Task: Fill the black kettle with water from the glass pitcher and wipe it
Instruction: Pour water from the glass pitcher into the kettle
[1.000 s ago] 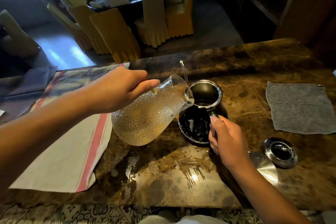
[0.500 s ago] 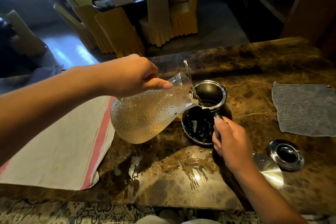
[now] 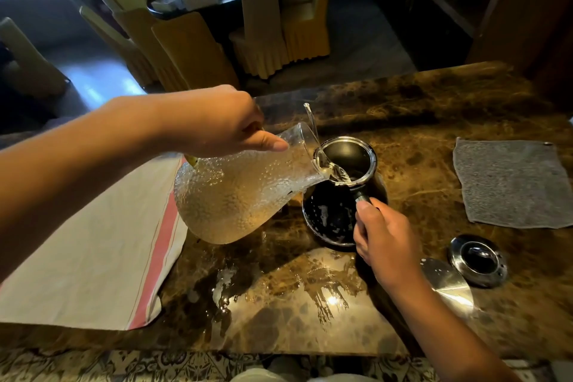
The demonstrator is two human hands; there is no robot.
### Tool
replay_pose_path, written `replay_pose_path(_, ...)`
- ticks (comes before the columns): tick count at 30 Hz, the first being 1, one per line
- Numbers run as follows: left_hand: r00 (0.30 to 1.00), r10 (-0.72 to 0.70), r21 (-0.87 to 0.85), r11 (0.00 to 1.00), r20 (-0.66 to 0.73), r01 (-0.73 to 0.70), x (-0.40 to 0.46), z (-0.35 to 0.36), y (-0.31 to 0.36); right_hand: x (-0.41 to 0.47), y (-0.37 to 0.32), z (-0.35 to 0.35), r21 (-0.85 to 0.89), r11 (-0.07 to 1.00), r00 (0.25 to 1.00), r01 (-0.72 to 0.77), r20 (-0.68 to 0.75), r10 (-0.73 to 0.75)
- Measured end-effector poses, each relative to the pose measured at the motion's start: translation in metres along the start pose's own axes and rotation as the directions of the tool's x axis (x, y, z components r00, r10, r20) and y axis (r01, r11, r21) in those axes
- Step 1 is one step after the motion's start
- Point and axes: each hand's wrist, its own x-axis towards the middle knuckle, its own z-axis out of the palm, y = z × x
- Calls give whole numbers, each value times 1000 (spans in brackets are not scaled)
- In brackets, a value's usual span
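Left hand (image 3: 217, 124): gripping neck of tilted textured glass pitcher (image 3: 245, 192), 9 o'clock of black round metal kettle (image 3: 341, 195).
Right hand (image 3: 384, 242): clasping kettle handle at 5 o'clock.
Risk: overshooting rim, more spill on wet marble counter (image 3: 434, 108).

Left hand (image 3: 217, 124) gripping high, right hand (image 3: 384, 239) clenched low (both hands curled).

Tilted glass pitcher (image 3: 245, 192) pours into black kettle (image 3: 338, 195).
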Motion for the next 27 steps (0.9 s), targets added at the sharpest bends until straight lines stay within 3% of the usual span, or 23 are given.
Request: replay_pose_path(27, 989, -112, 86, 991, 100, 103, 9, -17, 17, 1, 3, -2, 28, 999, 999, 37, 32, -38)
